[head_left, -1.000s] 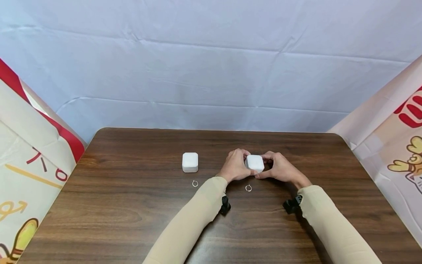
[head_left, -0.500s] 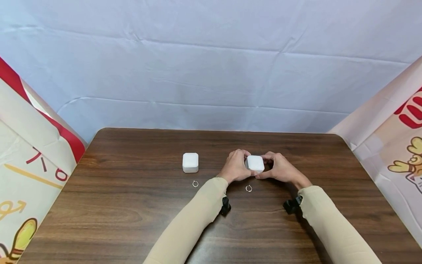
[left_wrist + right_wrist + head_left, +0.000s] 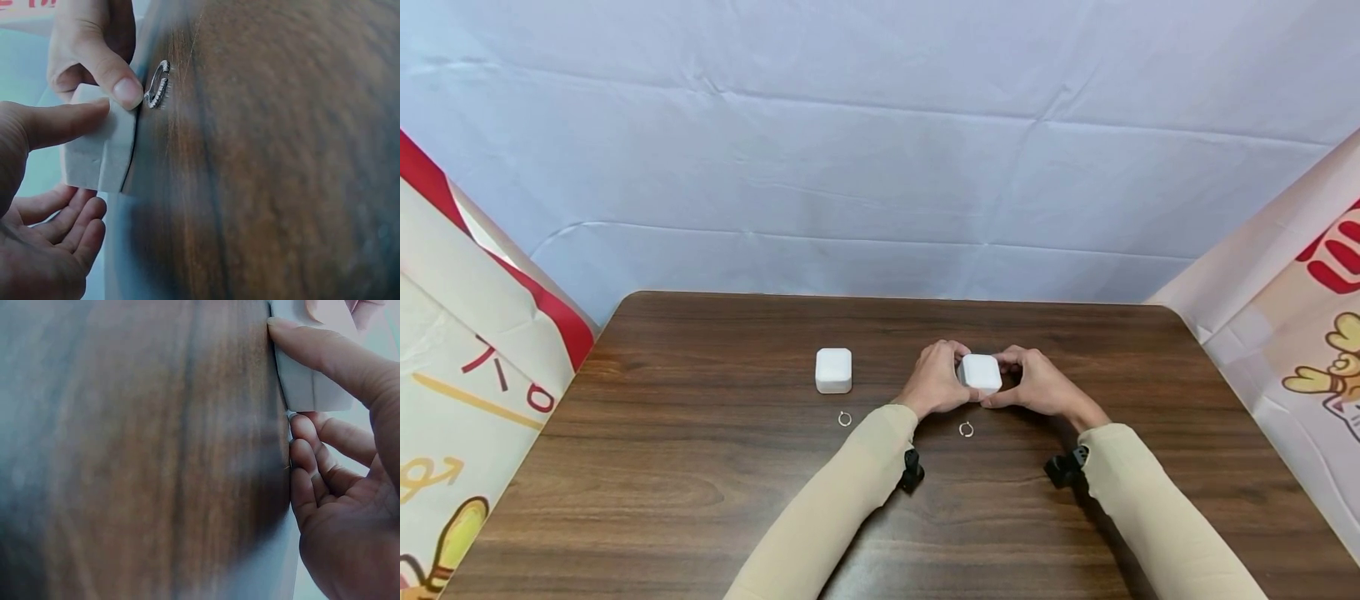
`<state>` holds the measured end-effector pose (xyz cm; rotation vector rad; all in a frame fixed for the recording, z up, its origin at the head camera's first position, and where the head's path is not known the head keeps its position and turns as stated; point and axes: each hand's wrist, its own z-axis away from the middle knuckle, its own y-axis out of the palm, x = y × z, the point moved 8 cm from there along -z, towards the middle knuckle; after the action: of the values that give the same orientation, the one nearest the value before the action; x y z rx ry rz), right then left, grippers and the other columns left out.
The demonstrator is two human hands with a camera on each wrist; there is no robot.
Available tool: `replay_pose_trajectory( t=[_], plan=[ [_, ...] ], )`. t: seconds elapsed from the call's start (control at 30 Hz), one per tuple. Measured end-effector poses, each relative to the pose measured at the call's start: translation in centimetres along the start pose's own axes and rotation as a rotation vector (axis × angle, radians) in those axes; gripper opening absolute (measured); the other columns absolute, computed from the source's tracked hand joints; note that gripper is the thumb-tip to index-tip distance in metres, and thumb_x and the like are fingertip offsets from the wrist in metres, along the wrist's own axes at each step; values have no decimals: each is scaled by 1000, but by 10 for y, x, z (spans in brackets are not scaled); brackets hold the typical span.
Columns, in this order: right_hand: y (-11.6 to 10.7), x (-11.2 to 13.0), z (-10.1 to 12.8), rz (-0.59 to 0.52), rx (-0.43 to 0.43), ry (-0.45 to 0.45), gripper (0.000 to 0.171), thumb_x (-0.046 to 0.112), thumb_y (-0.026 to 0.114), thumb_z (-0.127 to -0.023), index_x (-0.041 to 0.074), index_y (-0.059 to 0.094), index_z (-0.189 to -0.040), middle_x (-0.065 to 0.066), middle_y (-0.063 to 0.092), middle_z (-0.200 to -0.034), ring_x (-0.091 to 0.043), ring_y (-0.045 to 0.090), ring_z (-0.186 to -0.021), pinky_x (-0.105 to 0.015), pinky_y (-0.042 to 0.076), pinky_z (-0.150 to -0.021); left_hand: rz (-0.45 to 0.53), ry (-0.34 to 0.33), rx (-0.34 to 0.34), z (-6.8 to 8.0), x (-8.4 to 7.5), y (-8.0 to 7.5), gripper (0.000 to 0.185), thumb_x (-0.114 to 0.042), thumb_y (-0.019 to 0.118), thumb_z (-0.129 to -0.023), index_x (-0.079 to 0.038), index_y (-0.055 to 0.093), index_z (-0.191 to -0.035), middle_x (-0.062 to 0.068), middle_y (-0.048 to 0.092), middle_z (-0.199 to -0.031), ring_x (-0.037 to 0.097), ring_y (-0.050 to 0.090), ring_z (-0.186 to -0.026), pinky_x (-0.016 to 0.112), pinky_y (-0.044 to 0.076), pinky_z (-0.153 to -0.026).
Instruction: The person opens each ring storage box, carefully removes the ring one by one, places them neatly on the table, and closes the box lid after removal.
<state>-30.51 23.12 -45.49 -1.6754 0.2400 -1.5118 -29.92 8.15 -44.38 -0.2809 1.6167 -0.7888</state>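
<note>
A small white box point(image 3: 980, 372) sits on the brown table point(image 3: 700, 492), held from both sides. My left hand point(image 3: 936, 377) grips its left side, thumb on the box point(image 3: 100, 153) in the left wrist view. My right hand point(image 3: 1037, 380) grips its right side, thumb lying along the box point(image 3: 309, 387) in the right wrist view. A small metal ring point(image 3: 966, 429) lies on the table just in front of the box; the ring point(image 3: 156, 84) shows near a thumb tip in the left wrist view.
A second white box point(image 3: 833, 370) stands to the left, with another ring point(image 3: 845, 418) lying in front of it. Pale cloth hangs behind the table and printed sheets flank both sides.
</note>
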Motion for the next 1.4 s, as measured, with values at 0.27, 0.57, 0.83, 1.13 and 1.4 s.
replay_pose_trajectory(
  t=[0.27, 0.57, 0.83, 1.13, 1.4],
  plan=[
    [0, 0, 0, 6, -6, -3, 60, 26, 92, -77, 1, 68, -125, -7, 62, -108, -22, 58, -94, -34, 49, -80, -27, 13, 11, 4, -3, -6, 62, -23, 93, -75, -4, 64, -126, 6, 62, -114, 21, 57, -106, 30, 47, -93],
    [-1, 3, 3, 25, -15, 2, 60, 27, 91, -78, -1, 67, -125, -8, 62, -108, -21, 58, -93, -36, 49, -80, -92, 22, 12, 13, -4, -27, 69, -24, 92, -76, -2, 61, -133, 9, 62, -123, 26, 55, -117, 35, 45, -101],
    [-2, 1, 3, 33, -26, 15, 59, 27, 92, -77, -1, 68, -124, -8, 63, -108, -21, 60, -95, -43, 49, -85, -105, -19, -52, 26, -8, -70, 60, -28, 83, -88, -3, 59, -137, 9, 59, -130, 27, 51, -127, 39, 43, -106],
    [-2, 1, 3, 42, -39, -1, 60, 27, 93, -76, -2, 68, -122, -8, 63, -108, -22, 61, -97, -45, 49, -87, -144, 7, -160, 40, -5, -127, 57, -33, 72, -96, -5, 55, -142, 10, 55, -140, 28, 45, -134, 43, 37, -112],
    [-1, 0, 0, 51, -49, 8, 65, 27, 94, -74, -4, 66, -124, -9, 63, -109, -23, 62, -98, -45, 50, -87, -300, 58, -274, 57, 15, -178, 58, -40, 61, -102, -1, 52, -144, 19, 51, -145, 36, 43, -137, 50, 31, -115]
  ],
)
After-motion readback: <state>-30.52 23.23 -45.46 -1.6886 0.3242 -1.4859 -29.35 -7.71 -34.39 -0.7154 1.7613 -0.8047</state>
